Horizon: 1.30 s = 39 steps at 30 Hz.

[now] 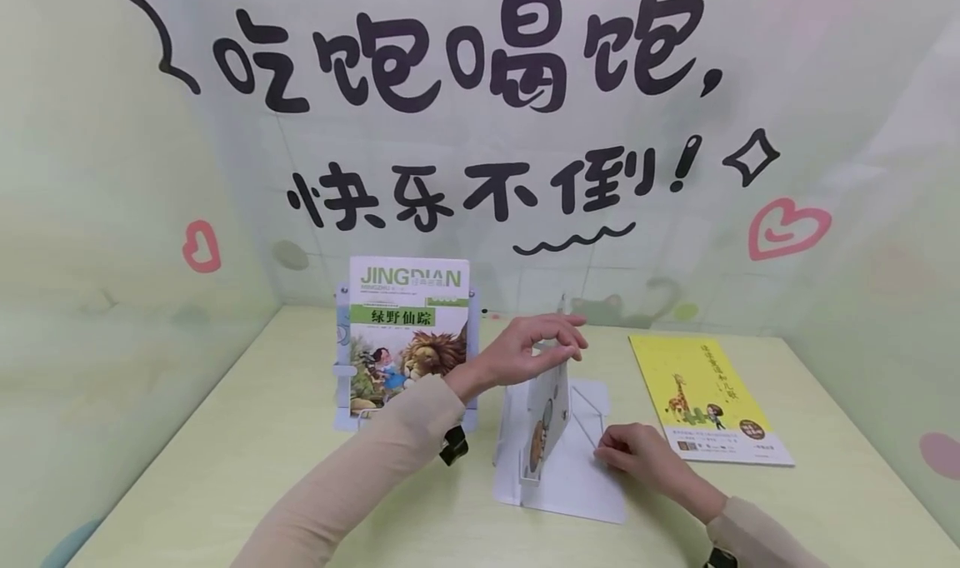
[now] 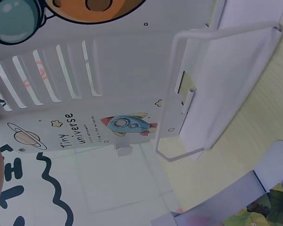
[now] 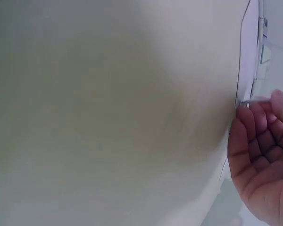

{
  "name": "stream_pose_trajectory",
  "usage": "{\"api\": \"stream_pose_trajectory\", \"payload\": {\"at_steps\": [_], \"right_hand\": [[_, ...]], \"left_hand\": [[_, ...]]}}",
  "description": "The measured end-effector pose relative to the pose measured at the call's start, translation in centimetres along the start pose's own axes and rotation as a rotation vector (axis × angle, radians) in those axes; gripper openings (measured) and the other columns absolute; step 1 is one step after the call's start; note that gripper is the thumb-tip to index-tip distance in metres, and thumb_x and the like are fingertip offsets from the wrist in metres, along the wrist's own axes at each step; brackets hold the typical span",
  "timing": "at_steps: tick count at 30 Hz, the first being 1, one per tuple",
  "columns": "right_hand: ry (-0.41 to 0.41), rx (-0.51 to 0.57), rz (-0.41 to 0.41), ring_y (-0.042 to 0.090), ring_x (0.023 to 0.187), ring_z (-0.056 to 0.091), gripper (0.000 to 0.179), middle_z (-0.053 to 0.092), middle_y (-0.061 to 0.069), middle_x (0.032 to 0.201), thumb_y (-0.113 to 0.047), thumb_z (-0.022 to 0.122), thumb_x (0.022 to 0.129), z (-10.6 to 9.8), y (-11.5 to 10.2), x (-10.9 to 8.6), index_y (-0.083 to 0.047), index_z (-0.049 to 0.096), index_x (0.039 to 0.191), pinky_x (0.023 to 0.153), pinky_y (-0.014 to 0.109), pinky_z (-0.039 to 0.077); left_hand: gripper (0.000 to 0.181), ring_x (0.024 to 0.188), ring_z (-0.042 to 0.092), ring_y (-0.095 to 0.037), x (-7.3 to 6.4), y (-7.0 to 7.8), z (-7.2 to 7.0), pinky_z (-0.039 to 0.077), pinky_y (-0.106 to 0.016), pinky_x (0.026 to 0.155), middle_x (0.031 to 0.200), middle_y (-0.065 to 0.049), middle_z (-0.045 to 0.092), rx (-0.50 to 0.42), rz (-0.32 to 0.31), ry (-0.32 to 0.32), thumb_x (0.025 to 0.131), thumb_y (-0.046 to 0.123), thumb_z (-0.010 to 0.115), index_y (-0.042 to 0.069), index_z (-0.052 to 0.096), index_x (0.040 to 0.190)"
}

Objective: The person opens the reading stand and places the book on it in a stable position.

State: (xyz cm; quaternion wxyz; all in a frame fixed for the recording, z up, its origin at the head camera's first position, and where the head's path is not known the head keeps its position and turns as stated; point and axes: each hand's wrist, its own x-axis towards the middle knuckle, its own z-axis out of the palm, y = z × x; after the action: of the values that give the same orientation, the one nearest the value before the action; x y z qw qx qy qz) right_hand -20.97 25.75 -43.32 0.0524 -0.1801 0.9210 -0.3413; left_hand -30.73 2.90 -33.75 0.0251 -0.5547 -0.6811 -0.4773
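A white metal book stand (image 1: 551, 422) stands in the middle of the table, its printed panel raised from a flat base plate (image 1: 585, 489). My left hand (image 1: 525, 350) grips the panel's top edge, fingers over it and thumb on the near side. In the left wrist view, the panel (image 2: 127, 70) shows slots, a rocket and a ringed planet, with a wire page holder (image 2: 167, 99) along its lower edge. Low at the base's right side, my right hand (image 1: 648, 460) pinches the thin wire support (image 1: 587, 426) between thumb and forefinger; its fingers (image 3: 250, 136) are curled beside the plate edge.
Left of the stand, a storybook (image 1: 408, 335) with a lion cover leans upright on a second stand (image 1: 343, 385). A yellow book (image 1: 705, 393) lies flat at the right. Behind the table rises a wall (image 1: 465, 260) with large black lettering.
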Motion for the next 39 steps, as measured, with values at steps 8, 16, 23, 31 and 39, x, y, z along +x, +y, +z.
{"api": "stream_pose_trajectory", "payload": {"at_steps": [8,16,23,31,39], "right_hand": [[-0.061,0.021,0.017,-0.001,0.061,0.046,0.007,0.058,-0.007,0.070,-0.010,0.065,0.086,-0.1,0.4,-0.2,-0.010,0.063,0.080,0.056,0.017,0.042],[-0.073,-0.043,-0.023,-0.001,0.063,0.043,0.008,0.055,-0.007,0.071,-0.009,0.063,0.088,-0.1,0.0,-0.4,-0.010,0.060,0.081,0.056,0.019,0.040],[-0.067,-0.071,-0.035,-0.001,0.065,0.044,0.007,0.054,-0.008,0.073,-0.008,0.061,0.089,-0.2,0.2,-0.5,-0.010,0.059,0.083,0.057,0.019,0.041],[-0.073,-0.024,-0.042,-0.001,0.065,0.044,0.006,0.053,-0.007,0.073,-0.008,0.060,0.090,-0.2,0.4,-0.5,-0.010,0.059,0.084,0.057,0.019,0.041],[-0.054,0.013,-0.087,-0.003,0.064,0.044,0.007,0.053,-0.008,0.073,-0.007,0.060,0.090,-0.1,0.7,-0.4,-0.009,0.059,0.083,0.056,0.018,0.041]], "left_hand": [[0.013,0.130,0.045,-0.020,0.4,0.2,0.4,0.027,-0.031,0.113,0.107,-0.013,0.067,-0.004,0.003,-0.010,0.093,0.003,0.054,0.003,0.066,0.087],[0.013,0.130,0.045,-0.020,0.5,0.0,0.6,0.029,-0.031,0.112,0.107,-0.013,0.067,-0.005,0.015,-0.017,0.093,0.004,0.054,0.003,0.066,0.087],[0.013,0.130,0.045,-0.020,0.8,-0.1,0.7,0.028,-0.031,0.112,0.107,-0.013,0.067,-0.006,0.018,-0.016,0.093,0.004,0.055,0.003,0.066,0.087],[0.013,0.129,0.047,-0.018,1.4,-0.3,1.7,0.030,-0.029,0.111,0.106,-0.011,0.067,-0.007,0.019,-0.034,0.093,0.005,0.056,0.004,0.067,0.087],[0.012,0.129,0.046,-0.016,2.0,-0.4,2.7,0.031,-0.026,0.110,0.105,-0.009,0.068,0.016,0.013,-0.056,0.093,0.007,0.057,0.006,0.067,0.088]]}}
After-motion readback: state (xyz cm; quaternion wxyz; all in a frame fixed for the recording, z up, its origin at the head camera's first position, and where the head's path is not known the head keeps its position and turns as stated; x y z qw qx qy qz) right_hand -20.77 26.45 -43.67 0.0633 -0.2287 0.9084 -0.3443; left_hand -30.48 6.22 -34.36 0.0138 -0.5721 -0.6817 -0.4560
